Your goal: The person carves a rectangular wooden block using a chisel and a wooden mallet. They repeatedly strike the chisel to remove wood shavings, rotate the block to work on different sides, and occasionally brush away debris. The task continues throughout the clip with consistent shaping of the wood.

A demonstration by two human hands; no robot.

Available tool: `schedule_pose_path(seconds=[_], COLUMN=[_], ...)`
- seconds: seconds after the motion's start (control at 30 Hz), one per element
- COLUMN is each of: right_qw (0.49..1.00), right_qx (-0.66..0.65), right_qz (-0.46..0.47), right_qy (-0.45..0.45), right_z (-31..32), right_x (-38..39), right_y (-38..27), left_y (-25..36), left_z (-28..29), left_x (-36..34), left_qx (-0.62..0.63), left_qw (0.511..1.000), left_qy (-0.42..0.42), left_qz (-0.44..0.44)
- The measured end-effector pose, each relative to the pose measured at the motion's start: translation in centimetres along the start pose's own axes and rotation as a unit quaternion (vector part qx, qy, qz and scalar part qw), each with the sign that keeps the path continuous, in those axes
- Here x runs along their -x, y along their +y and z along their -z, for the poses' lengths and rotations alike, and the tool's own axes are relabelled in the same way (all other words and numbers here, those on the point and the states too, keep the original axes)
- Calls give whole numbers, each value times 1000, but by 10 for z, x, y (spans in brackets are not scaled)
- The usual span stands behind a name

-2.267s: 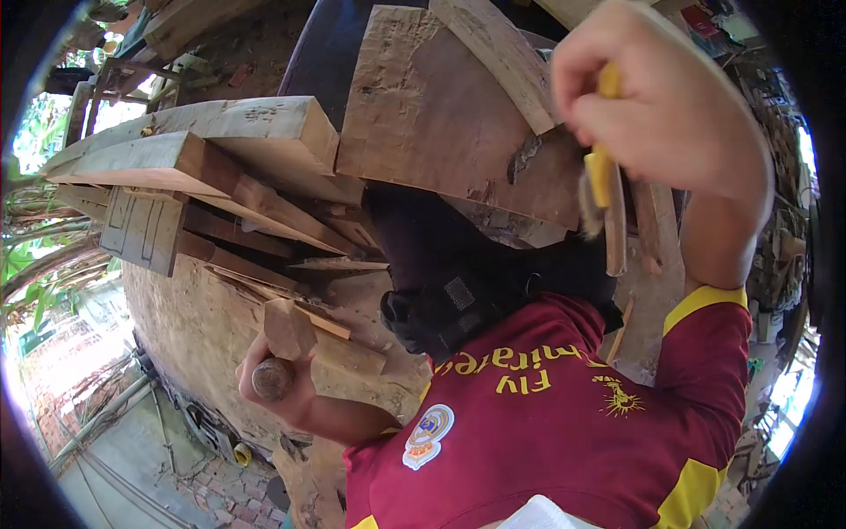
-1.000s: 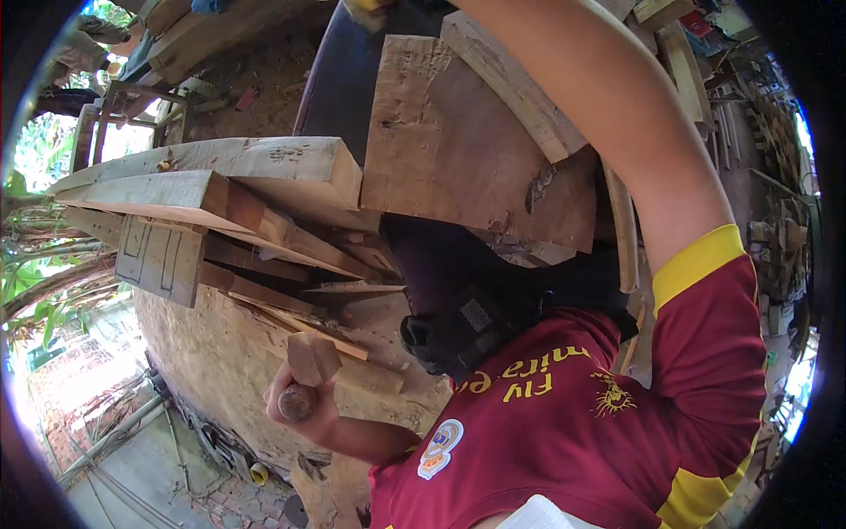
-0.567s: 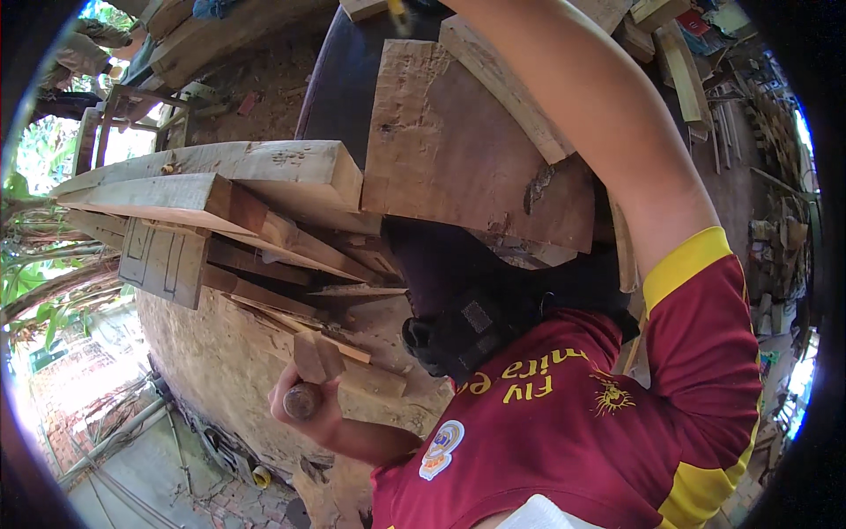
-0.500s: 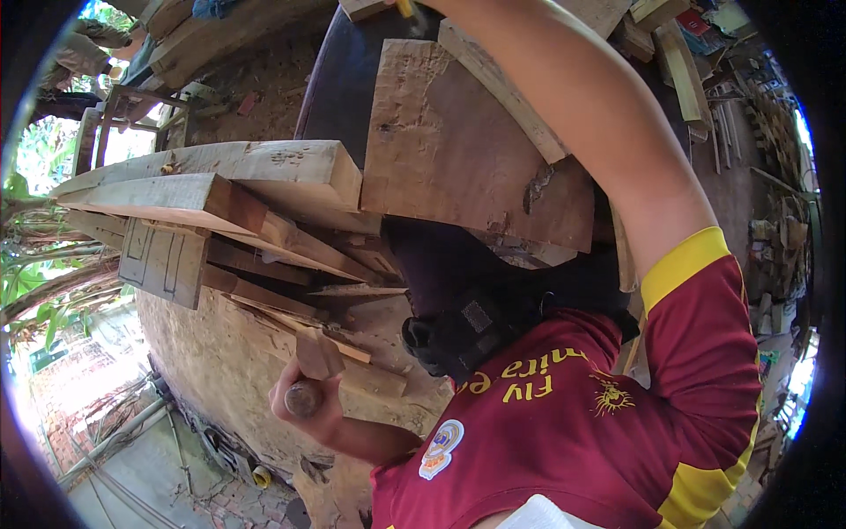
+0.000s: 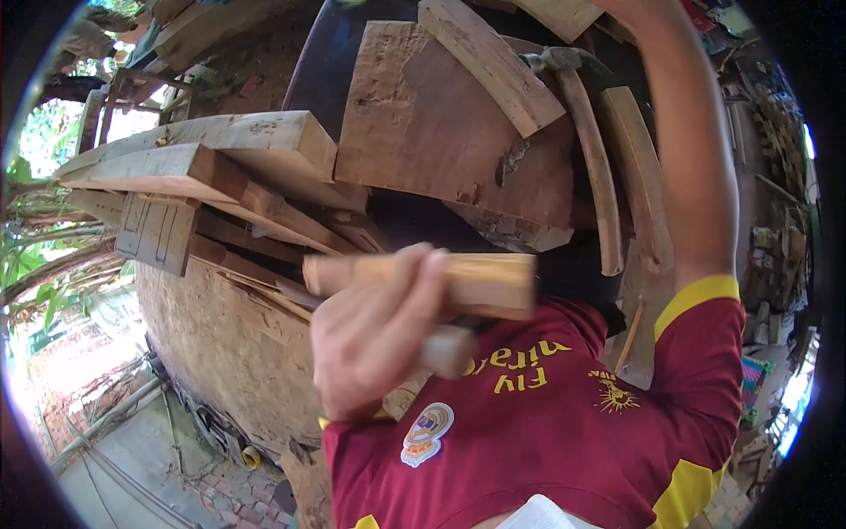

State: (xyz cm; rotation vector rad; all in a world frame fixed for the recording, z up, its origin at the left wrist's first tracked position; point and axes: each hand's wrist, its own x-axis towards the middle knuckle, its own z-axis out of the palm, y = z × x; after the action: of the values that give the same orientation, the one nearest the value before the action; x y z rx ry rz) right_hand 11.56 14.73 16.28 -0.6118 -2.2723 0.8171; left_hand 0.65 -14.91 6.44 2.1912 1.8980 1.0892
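My left hand (image 5: 374, 331), blurred by motion, is closed around a squared wooden block (image 5: 489, 286) in front of my shirt. Below the block a rounded wooden end (image 5: 447, 351) sticks out of the same grip; whether the two are one piece I cannot tell. My right arm reaches up to the top edge, where only part of my right hand (image 5: 624, 7) shows and its fingers are cut off. Left of that forearm lies a hammer (image 5: 592, 154) with a curved wooden handle. Beside it, a short wooden batten (image 5: 493, 66) rests across a broad brown board (image 5: 441, 132).
Thick beams (image 5: 238, 141) stretch off to the left, with smaller offcuts under them. A marked wooden plate (image 5: 154, 234) hangs by their side, above a large pale wood slab (image 5: 211, 322). Another wood strip (image 5: 636, 167) lies next to my right forearm.
My left hand has risen and come right, carrying the block in front of my shirt. My right arm has swung right, uncovering the hammer; the yellow thing by that hand is out of view.
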Motion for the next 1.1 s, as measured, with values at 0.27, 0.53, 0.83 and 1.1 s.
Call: schedule_pose_path(seconds=[0.27, 0.53, 0.83, 1.1], right_qw=[979, 931, 895, 986], right_qx=[-21, -181, -301, -77], right_qz=[-115, -209, -235, -128], right_qy=[170, 239, 231, 73], right_z=[90, 79, 33, 24], right_x=[175, 256, 184, 160], right_y=[33, 57, 68, 83], left_y=[7, -21, -22, 25], left_z=[-45, -71, -69, -65], left_x=[-69, -73, -72, -60], left_qx=[-112, -117, -72, -50], left_qw=[975, 977, 984, 980], left_qy=[-122, -174, -161, -180], left_qz=[-151, -37, -1, -73])
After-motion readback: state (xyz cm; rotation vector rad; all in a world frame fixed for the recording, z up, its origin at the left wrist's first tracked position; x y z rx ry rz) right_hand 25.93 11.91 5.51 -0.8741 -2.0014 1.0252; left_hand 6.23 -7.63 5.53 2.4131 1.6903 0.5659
